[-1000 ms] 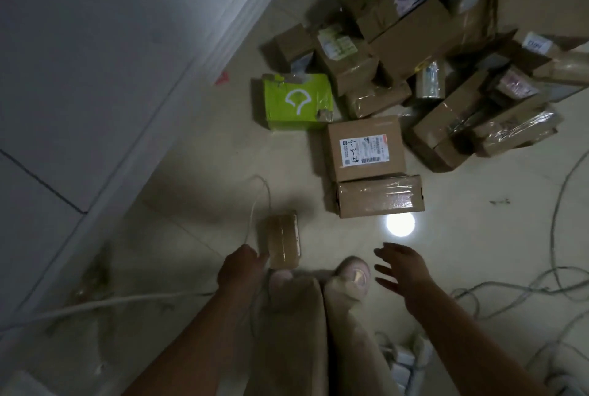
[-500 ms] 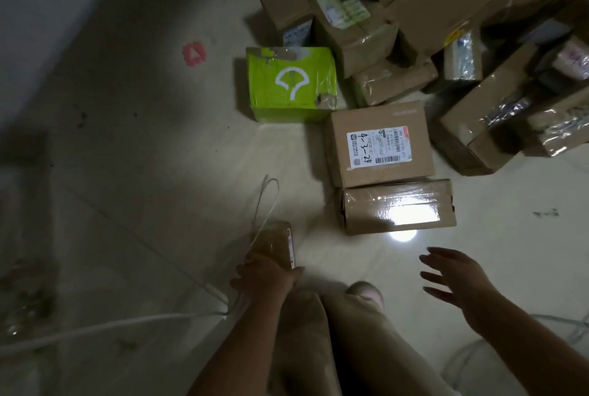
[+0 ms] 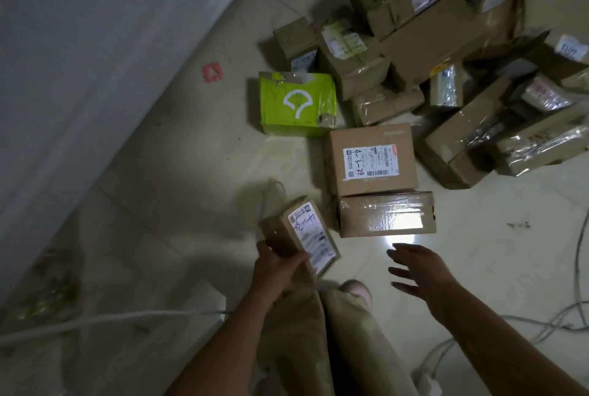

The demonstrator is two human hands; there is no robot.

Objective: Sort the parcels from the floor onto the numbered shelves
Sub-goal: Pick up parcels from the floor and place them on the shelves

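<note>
My left hand [image 3: 276, 268] grips a small brown parcel [image 3: 301, 234], lifted off the floor and turned so its white label faces up. My right hand [image 3: 417, 271] hovers with fingers spread and holds nothing, just in front of a taped brown box [image 3: 385, 213]. Behind that lies a brown box with a label marked 4-3-24 [image 3: 371, 158]. A bright green box [image 3: 298, 103] sits further left. Several more brown parcels are heaped at the upper right [image 3: 462, 38].
A grey-white wall or shelf side [image 3: 95, 60] runs along the left. Cables trail over the tiled floor at the right [image 3: 577, 252], and a white cord [image 3: 95, 320] crosses the lower left. A red scrap [image 3: 212, 72] lies near the wall. My legs and a shoe [image 3: 358, 292] are below.
My left hand took hold of the small parcel on the floor, lifted it and turned its label upward. My right hand stayed spread beside it. The view shifted.
</note>
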